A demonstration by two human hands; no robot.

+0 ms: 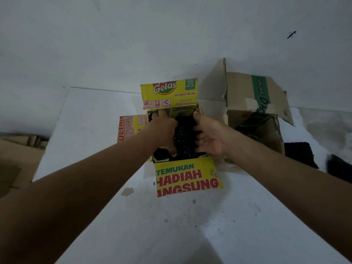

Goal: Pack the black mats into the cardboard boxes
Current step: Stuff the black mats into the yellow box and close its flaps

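A yellow printed cardboard box point(188, 176) stands open on the white floor, its flaps spread outward. A black bumpy mat point(185, 134) lies inside it. My left hand point(164, 130) reaches into the box on the mat's left side, fingers curled over the mat's far edge. My right hand point(208, 137) is at the mat's right side, fingers bent against its edge. Further black mats point(300, 154) lie on the floor at the right, behind a second, brown box point(247, 103).
The brown box with a green stripe stands open right of the yellow one, something dark inside it. Flattened cardboard point(17, 159) lies on the floor at the far left. A white wall rises behind the boxes. Dark specks dot the floor in front.
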